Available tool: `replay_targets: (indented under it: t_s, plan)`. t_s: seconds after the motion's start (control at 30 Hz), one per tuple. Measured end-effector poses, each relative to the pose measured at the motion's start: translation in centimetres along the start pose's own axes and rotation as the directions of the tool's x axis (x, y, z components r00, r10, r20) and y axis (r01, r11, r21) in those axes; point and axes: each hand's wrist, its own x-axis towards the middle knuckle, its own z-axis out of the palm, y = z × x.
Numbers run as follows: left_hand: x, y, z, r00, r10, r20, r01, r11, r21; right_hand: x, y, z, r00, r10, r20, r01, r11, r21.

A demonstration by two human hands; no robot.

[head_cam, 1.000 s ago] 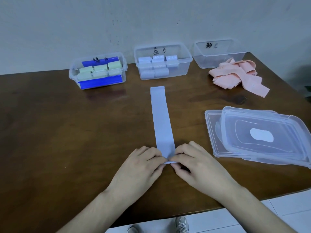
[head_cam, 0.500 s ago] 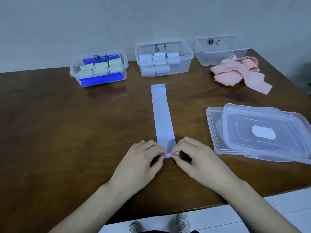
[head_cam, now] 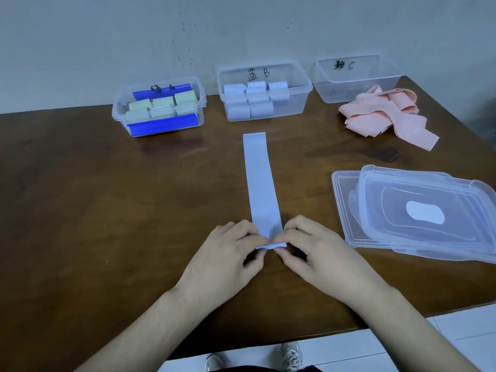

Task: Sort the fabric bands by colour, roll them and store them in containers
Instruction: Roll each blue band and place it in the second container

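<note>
Head view: rolling step, left hand (head_cam: 228,253) and right hand (head_cam: 314,251) fingers pinching the blue band (head_cam: 261,183) at its near end. Next it must roll tight toward container B (head_cam: 264,89).

A dark brown wooden surface (head_cam: 80,210) with a soft sheen stands against a plain pale wall (head_cam: 107,36) flecked with small dark spots. Below its near edge lies a floor (head_cam: 456,331) of light tiles.

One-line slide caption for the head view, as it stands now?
Both hands, left hand and right hand, pinch the rolled near end of a flat light-blue fabric band on the brown wooden table.
</note>
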Motion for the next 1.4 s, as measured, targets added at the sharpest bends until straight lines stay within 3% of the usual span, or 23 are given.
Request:
replay_targets:
  t_s: [0.3,0.57,0.83,1.1,1.4]
  plan:
    - [0.3,-0.1,-0.3,0.998,-0.055,0.027,0.056,0.998,-0.025,0.2,0.0,0.4,0.996,0.037,-0.082,-0.033,0.998,0.054]
    - [0.7,-0.3,-0.4,0.996,-0.088,0.022,0.089,0.994,-0.058,0.7,0.2,0.3,0.996,0.057,-0.064,-0.054,0.998,0.034]
    - [0.7,-0.6,-0.3,1.000,-0.018,0.017,0.017,1.000,0.019,1.1,0.4,0.3,0.995,0.065,-0.071,-0.064,0.998,0.011]
    - [1.0,-0.6,-0.6,0.998,-0.044,0.050,0.043,0.999,0.027,1.2,0.6,0.3,0.997,-0.008,-0.082,0.006,1.000,-0.029]
    - [1.7,-0.9,-0.5,0.998,-0.060,-0.009,0.060,0.998,-0.005,2.0,1.0,0.1,0.999,0.000,-0.037,-0.001,0.999,-0.033]
